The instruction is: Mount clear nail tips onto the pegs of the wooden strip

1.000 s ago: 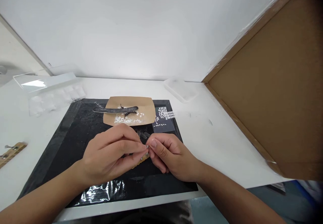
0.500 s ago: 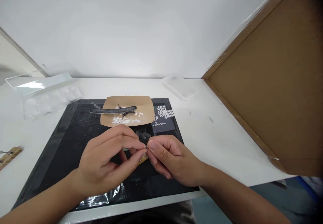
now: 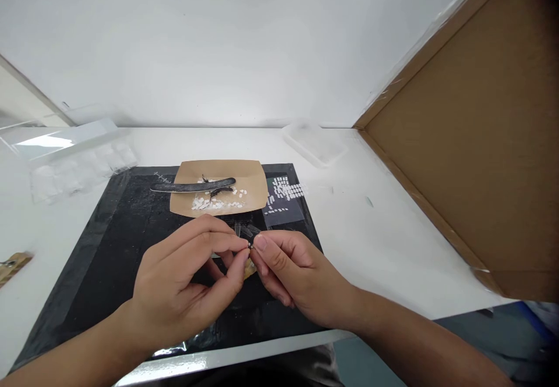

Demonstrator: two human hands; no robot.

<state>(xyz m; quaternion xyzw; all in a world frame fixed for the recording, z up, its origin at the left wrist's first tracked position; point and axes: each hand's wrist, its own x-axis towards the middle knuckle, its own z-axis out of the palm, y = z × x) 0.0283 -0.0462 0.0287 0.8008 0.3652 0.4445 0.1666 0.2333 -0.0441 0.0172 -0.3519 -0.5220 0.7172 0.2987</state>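
Observation:
My left hand (image 3: 192, 276) and my right hand (image 3: 301, 273) meet above a black mat (image 3: 113, 265). Between their pinched fingertips is a tiny shiny piece (image 3: 250, 246), too small to name. Under the fingers a yellowish item (image 3: 250, 269) shows in part, mostly hidden. Just beyond the hands lie a few clear slivers (image 3: 248, 230). Farther back, a brown paper tray (image 3: 248, 170) holds small white pieces (image 3: 205, 203) and dark scraps, with a dark curved file (image 3: 192, 187) lying across it.
Rows of small white pieces (image 3: 290, 189) lie right of the tray, partly on a dark sheet (image 3: 283, 217). A clear plastic box (image 3: 314, 142) stands at the back, clear cases (image 3: 82, 166) at the left. A wooden clip (image 3: 15, 267) is far left, a cardboard panel (image 3: 463, 142) right.
The view has shifted slightly. Both hands keep their fingertips together at the tiny piece, with only a small change in finger position.

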